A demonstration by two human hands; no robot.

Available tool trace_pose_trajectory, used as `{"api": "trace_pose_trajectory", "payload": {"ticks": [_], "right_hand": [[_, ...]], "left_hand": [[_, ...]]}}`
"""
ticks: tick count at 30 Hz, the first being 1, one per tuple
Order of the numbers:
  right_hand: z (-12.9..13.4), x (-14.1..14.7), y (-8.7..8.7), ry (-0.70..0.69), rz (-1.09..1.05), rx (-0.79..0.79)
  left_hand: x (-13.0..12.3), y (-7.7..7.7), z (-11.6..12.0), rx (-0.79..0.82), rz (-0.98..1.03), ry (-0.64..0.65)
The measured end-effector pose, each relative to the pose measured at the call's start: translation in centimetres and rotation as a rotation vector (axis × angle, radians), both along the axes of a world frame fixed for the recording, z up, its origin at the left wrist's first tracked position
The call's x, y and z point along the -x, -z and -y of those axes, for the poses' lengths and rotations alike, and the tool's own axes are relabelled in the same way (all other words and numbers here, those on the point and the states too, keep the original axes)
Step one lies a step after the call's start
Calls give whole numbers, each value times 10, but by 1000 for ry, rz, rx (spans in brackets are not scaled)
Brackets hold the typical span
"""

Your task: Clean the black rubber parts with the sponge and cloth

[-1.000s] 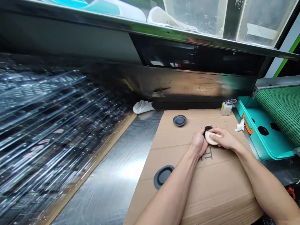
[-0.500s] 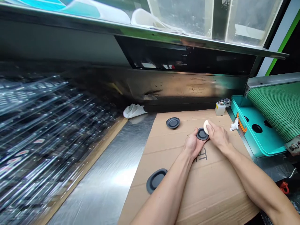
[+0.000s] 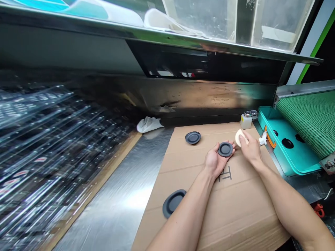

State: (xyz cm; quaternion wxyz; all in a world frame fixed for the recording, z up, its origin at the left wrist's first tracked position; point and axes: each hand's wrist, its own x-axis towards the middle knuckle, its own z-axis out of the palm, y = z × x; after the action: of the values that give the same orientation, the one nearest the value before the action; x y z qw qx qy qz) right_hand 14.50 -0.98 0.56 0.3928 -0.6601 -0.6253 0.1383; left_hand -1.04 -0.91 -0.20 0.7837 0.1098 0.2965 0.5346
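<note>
My left hand [image 3: 216,161] holds a small dark grey dish-shaped part [image 3: 225,149], its raised rim facing up and the fingers beneath and around it. Just to the right, my right hand [image 3: 250,147] pinches a round cream sponge pad [image 3: 239,138], which is apart from the part. Beyond my left hand, a second dark grey dish-shaped part [image 3: 193,137] lies on the brown cardboard sheet [image 3: 235,205]. Another dark part [image 3: 173,203] rests near the cardboard's left edge, partly hidden by my left forearm.
At the back right stands a small white bottle [image 3: 246,120] with a metal cap. A teal tray [image 3: 300,162] holding several black parts sits under a green conveyor belt [image 3: 311,118]. A white glove [image 3: 149,124] lies at the back left, near clear plastic-wrapped stacks [image 3: 52,160]. A metal shelf [image 3: 167,36] overhangs.
My right hand has moved right with the sponge pad, away from the dish-shaped part's rim. My left hand stays nearly in place, its fingertips now showing past the part's right side.
</note>
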Motion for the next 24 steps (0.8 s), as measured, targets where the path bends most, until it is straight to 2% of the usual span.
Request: {"api": "trace_pose_trajectory", "payload": {"ticks": [2,5,7,9,12,15,18,24], "right_hand": [[-9,-11,5,38,-40,-41],[-14,-19,10,35,51,29],[-11,-18,8,4,179,46],[-5,-13,1,-43,247,-42],[7,-1,-11,-252,214,-185],[14,9,-16,-469,204,-130],[12,12,-10,-518,89,-36],[7,9,1,-528,-378,59]], "left_hand": [[2,-2,2,4,-6,2],[2,-5,3,7,-9,-13],[1,-5,4,8,-1,-25],[-1,-5,4,14,11,-47],[-3,-6,4,10,38,-73],[-3,-7,6,-13,60,-39],[-1,-9,9,-36,62,-9],[-1,-13,10,1,141,-6]]}}
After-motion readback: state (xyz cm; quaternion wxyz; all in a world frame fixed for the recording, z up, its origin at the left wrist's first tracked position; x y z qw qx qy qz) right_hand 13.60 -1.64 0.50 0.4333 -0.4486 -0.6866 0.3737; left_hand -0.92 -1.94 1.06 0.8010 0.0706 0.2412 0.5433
